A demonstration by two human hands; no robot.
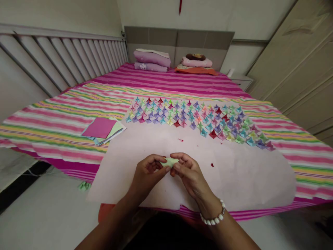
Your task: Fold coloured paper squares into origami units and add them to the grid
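Between my two hands is a small piece of folded pale green paper [169, 162], pinched at both ends above a large white sheet [145, 142]. My left hand [148, 172] grips its left end with thumb and fingers. At the right end, my right hand [188, 172] closes its thumb and fingertips on the same paper; a beaded bracelet circles that wrist. Beyond the hands, rows of small folded paper pieces [182, 113] in many colours stand on the far part of the sheet.
To the left, a stack of square coloured papers [100, 128] lies partly on the striped bedspread [62, 121]. Small red scraps [212, 165] dot the sheet. Folded bedding [152, 60] sits by the headboard [161, 38]. A slatted rail [65, 55] runs along the left; green paper [84, 186] is on the floor.
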